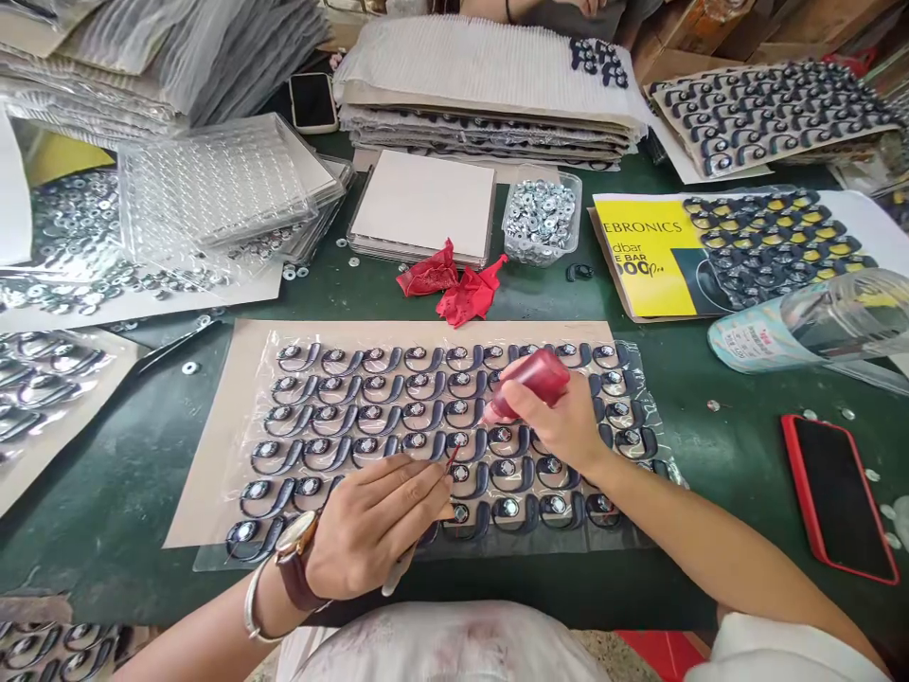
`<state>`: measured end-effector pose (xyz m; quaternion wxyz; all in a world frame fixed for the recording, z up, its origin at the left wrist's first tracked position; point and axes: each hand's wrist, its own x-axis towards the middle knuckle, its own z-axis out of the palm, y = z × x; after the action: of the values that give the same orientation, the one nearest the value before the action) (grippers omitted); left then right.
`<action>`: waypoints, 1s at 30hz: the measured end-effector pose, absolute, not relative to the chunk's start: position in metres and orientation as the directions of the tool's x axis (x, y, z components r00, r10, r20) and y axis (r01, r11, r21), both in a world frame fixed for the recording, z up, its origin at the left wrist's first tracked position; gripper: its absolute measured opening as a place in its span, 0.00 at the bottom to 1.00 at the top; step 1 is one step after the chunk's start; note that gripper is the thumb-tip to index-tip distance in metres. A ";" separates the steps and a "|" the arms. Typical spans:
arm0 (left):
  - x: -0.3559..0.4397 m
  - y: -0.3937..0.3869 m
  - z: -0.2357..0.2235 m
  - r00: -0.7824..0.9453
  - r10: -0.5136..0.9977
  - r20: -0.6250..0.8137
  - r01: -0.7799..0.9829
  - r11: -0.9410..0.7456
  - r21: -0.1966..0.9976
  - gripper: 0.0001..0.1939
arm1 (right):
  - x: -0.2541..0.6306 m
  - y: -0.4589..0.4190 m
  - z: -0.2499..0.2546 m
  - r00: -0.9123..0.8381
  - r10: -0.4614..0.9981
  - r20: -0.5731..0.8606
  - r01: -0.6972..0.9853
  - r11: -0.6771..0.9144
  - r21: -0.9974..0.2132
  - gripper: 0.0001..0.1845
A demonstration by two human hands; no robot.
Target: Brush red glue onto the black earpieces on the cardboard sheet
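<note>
Loose metal discs (85, 218) were spread on the green desk (674, 379), beyond and to the left of the brown board (205, 474). A stack of clear trays (213, 180) lay partly over them. The clear film (213, 559) lay over the brown board and overhung its near edge; on it, dark curved parts (368, 444) with silvery faceted centres were arranged in rows.

The left hand (383, 526), with a watch (296, 535) at its wrist, was positioned over the near rows of the board. Its grip was closed on a thin tool (453, 458), red end directed at a curved part. Directly beyond the board were red scraps (465, 294).

The red bottle (540, 379) was tilted over the board right of centre, nozzle directed down and left. The right hand (572, 417) had its grip wrapped around the bottle body. A plastic tub (522, 254) of discs stood beyond the board. To the board's right, a printed yellow card (632, 275) lay farther back and a red-cased phone (838, 493) lay nearer.
</note>
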<state>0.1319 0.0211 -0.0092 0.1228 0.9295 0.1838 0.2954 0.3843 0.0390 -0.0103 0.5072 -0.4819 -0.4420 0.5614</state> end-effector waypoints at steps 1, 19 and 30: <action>0.132 0.022 -0.010 0.764 0.412 0.496 0.277 -0.905 0.323 0.11 | 0.380 0.039 -0.015 -0.036 0.997 -0.072 -0.132 -0.076 -0.988 0.10; 0.147 0.009 -0.005 0.826 0.277 0.491 0.296 -0.954 0.041 0.09 | 0.370 0.028 -0.040 -0.119 0.993 -0.011 0.171 0.010 -0.985 0.15; 0.145 0.011 -0.005 0.819 0.300 0.489 0.288 -0.952 0.102 0.10 | 0.370 0.030 -0.034 -0.055 0.998 0.029 0.157 0.037 -0.987 0.13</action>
<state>0.1450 0.0108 -0.0048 0.0119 0.9536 0.1542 0.2584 0.3703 0.0298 -0.0342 0.4537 -0.5163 -0.5593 0.4634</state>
